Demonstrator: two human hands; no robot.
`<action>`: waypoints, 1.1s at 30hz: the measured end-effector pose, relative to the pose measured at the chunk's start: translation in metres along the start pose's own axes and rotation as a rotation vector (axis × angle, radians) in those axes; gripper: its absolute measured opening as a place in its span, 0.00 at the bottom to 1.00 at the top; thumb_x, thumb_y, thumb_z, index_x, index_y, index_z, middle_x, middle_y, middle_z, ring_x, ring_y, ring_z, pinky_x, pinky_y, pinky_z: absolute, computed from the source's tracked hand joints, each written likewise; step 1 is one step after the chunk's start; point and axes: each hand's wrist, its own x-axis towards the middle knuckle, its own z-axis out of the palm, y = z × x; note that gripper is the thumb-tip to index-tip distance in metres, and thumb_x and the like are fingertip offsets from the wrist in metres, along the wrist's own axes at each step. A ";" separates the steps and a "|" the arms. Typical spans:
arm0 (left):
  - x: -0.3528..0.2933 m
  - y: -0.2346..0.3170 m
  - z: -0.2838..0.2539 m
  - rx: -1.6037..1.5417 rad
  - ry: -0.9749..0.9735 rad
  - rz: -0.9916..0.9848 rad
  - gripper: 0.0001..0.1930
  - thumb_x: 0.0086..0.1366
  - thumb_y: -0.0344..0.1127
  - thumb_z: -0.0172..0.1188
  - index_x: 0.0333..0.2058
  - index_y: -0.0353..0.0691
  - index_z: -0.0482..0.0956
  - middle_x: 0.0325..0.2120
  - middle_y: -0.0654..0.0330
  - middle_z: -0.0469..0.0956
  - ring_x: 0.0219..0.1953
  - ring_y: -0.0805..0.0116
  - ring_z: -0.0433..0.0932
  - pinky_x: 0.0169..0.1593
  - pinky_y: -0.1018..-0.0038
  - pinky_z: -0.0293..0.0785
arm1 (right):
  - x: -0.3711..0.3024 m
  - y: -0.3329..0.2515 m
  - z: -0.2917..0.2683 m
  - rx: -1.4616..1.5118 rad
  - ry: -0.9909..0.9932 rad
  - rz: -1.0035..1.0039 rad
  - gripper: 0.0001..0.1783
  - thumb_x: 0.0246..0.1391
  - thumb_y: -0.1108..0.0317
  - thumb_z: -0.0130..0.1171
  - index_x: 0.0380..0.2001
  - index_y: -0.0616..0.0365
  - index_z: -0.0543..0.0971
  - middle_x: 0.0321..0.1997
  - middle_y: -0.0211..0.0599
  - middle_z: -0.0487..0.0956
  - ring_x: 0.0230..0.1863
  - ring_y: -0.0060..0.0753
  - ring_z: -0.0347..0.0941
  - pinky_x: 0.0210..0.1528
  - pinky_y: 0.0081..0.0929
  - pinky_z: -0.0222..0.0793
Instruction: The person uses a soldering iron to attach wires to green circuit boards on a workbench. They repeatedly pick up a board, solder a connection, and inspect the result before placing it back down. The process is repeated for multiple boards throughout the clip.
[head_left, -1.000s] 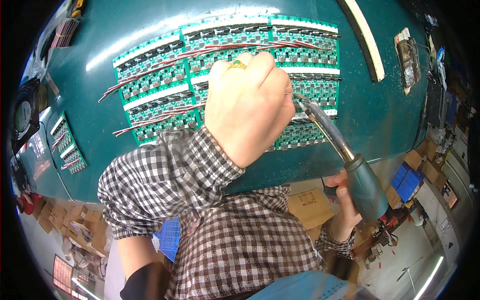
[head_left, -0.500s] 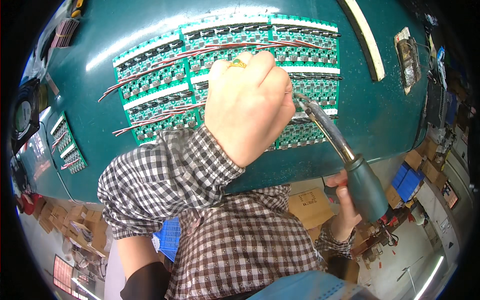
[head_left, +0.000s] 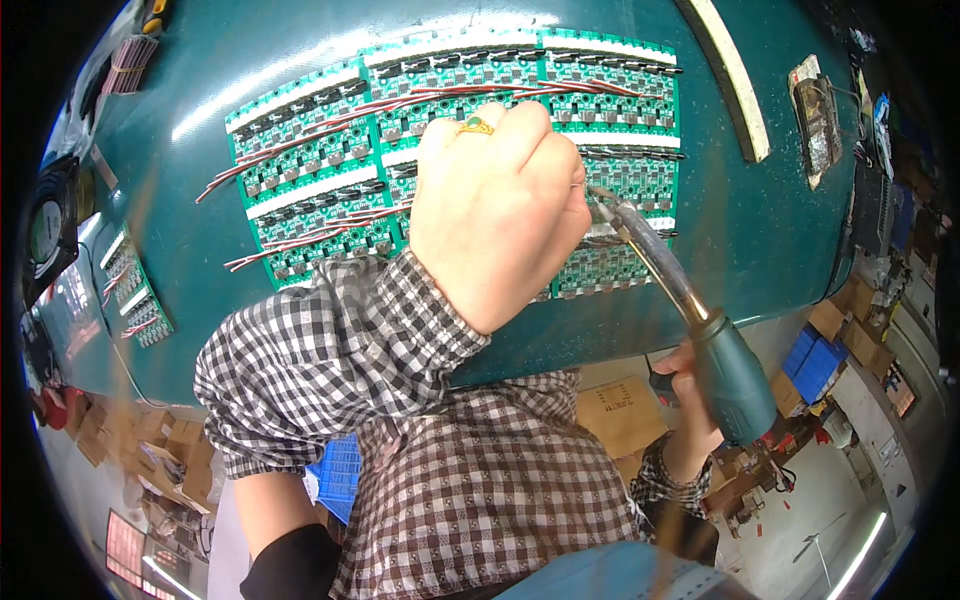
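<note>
Over the middle of a panel of green circuit boards (head_left: pixel 615 275), my left hand (head_left: pixel 495 215) is closed, with its fingertips turned under. What they pinch, if anything, is hidden by the hand. My right hand (head_left: pixel 692 415) grips the green handle of a soldering iron (head_left: pixel 735 385). The iron slants up to the left, and its tip reaches the boards just right of my left fingers; whether it touches is unclear. Red and white wires (head_left: pixel 300 138) run across the boards, and a row of black wires (head_left: pixel 630 154) lies along a white strip.
The panel rests on a green tabletop (head_left: pixel 560 345). A smaller board piece (head_left: pixel 138 290) lies at the left, near a black fan (head_left: pixel 50 228). To the right are a long pale-topped bar (head_left: pixel 735 85) and a stained metal holder (head_left: pixel 817 120). A bundle of wires (head_left: pixel 130 65) sits far left.
The soldering iron's handle and my right hand have shifted very slightly. My left hand and the boards stay in place. Faint brownish blurred streaks now cross the view.
</note>
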 end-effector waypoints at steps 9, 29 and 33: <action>0.001 0.000 0.000 0.003 -0.007 0.001 0.10 0.44 0.26 0.63 0.24 0.44 0.72 0.23 0.65 0.68 0.27 0.64 0.69 0.31 0.69 0.55 | 0.000 -0.009 0.000 -0.049 -0.009 0.089 0.16 0.41 0.63 0.70 0.31 0.62 0.80 0.24 0.32 0.80 0.29 0.30 0.73 0.40 0.28 0.68; 0.001 -0.001 -0.001 -0.009 0.005 0.005 0.10 0.43 0.26 0.63 0.24 0.44 0.72 0.23 0.65 0.67 0.27 0.63 0.69 0.31 0.68 0.56 | 0.002 -0.016 0.002 -0.002 0.003 0.131 0.13 0.39 0.67 0.70 0.29 0.62 0.80 0.25 0.33 0.79 0.30 0.31 0.73 0.38 0.27 0.68; 0.001 -0.002 -0.001 -0.014 0.002 0.008 0.10 0.43 0.26 0.63 0.24 0.44 0.72 0.23 0.65 0.67 0.27 0.63 0.69 0.31 0.68 0.56 | 0.004 -0.015 0.005 -0.011 0.013 0.078 0.13 0.39 0.67 0.70 0.29 0.61 0.80 0.25 0.32 0.79 0.30 0.31 0.73 0.37 0.27 0.68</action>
